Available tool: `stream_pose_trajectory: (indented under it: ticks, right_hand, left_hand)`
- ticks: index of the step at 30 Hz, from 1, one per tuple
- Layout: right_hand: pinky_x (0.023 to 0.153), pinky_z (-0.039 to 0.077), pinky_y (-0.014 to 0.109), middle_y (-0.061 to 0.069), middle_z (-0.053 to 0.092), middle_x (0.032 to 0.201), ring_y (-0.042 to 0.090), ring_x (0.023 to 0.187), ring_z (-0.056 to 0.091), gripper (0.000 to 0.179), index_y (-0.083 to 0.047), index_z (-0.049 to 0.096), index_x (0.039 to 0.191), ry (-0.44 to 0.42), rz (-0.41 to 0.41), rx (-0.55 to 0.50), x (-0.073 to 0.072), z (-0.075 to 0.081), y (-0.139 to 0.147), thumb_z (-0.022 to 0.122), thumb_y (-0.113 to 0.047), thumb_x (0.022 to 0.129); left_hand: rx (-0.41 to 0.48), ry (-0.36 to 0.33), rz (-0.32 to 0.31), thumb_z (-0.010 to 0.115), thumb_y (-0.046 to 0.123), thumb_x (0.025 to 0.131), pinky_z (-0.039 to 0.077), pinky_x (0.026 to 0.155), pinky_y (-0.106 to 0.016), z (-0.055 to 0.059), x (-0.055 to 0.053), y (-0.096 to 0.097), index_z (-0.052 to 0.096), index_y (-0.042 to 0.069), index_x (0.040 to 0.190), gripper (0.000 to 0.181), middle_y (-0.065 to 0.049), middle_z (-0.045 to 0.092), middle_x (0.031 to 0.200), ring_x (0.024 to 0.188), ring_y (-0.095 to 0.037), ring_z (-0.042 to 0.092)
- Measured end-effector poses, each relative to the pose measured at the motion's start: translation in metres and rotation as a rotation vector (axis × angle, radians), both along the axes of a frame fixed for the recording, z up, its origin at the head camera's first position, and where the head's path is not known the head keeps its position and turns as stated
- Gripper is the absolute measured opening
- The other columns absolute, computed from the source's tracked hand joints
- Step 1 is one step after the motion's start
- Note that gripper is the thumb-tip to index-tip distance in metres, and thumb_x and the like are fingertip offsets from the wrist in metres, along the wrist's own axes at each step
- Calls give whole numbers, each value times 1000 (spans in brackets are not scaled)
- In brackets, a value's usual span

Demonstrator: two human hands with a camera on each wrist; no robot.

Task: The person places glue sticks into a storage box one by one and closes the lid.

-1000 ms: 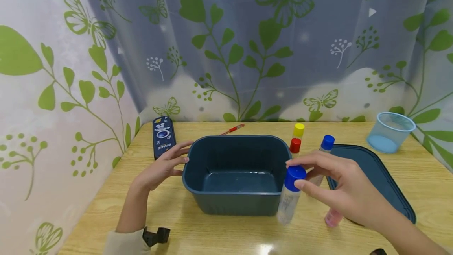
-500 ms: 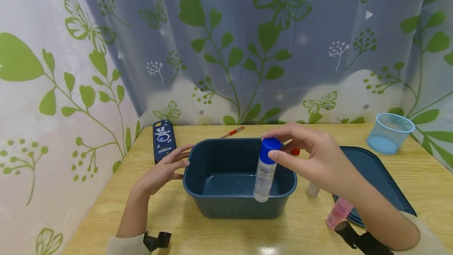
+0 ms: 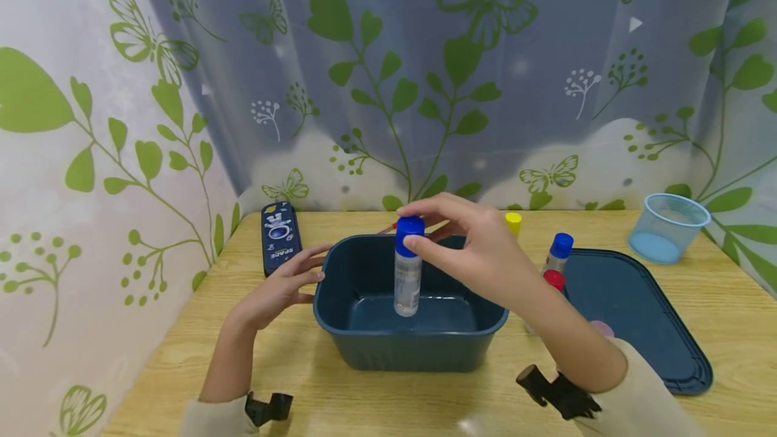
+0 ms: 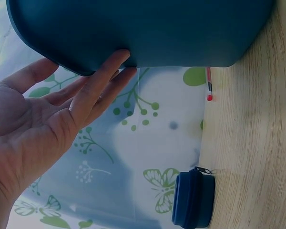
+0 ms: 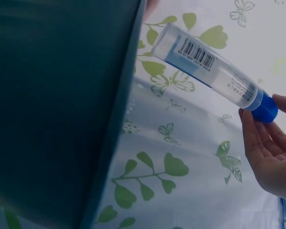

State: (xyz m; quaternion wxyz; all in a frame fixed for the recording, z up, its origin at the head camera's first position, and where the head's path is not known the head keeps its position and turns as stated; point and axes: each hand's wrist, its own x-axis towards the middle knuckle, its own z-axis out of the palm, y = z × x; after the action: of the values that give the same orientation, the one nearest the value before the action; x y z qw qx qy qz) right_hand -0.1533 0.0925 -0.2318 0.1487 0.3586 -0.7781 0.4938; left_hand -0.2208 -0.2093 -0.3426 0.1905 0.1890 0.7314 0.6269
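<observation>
At far left, on the wood-grained tabletop (image 3: pixel 364 400), lies a dark-blue oblong pencil case (image 3: pixel 279 248) printed with an astronaut. Just in front of it, the grip of your left hand (image 3: pixel 279 292) is slack: your extended fingers rest against the left rim and outer wall of a deep, dark-teal, rounded rectangular plastic bin (image 3: pixel 413 354). A slim red pen (image 4: pixel 209 87) lies behind the bin, mostly hidden from the head view.

At centre, a clear cylindrical plastic bottle with a blue cap (image 3: pixel 407 285) hangs nearly upright over the bin's opening; the right wrist view shows its barcode label. The grip of your right hand (image 3: pixel 476 245) pinches that cap between thumb and fingers.

To the right of your hand stand a yellow cap (image 3: pixel 513 222), a red cap (image 3: pixel 554 279) and a second blue-capped clear bottle (image 3: pixel 559 253), all partly hidden. Your forearm half covers a small pink object (image 3: pixel 602 328) by a flat dark-teal plastic lid (image 3: pixel 646 336). At far right stands a light-blue round mesh basket (image 3: pixel 668 231).
</observation>
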Motion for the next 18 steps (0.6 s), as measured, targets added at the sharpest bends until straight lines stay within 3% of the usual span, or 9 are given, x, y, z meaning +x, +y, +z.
stream_pose_trajectory:
  ticks: [18]
  right_hand:
    - [75, 48, 26, -3, 60, 108, 9, 92, 56, 29, -9, 63, 114, -98, 51, 118, -29, -34, -41, 66, -17, 86]
  left_hand:
    - [-18, -4, 14, 43, 16, 98, 39, 90, -52, 1, 1, 1, 21, 11, 145, 52, -20, 23, 144, 127, -39, 29]
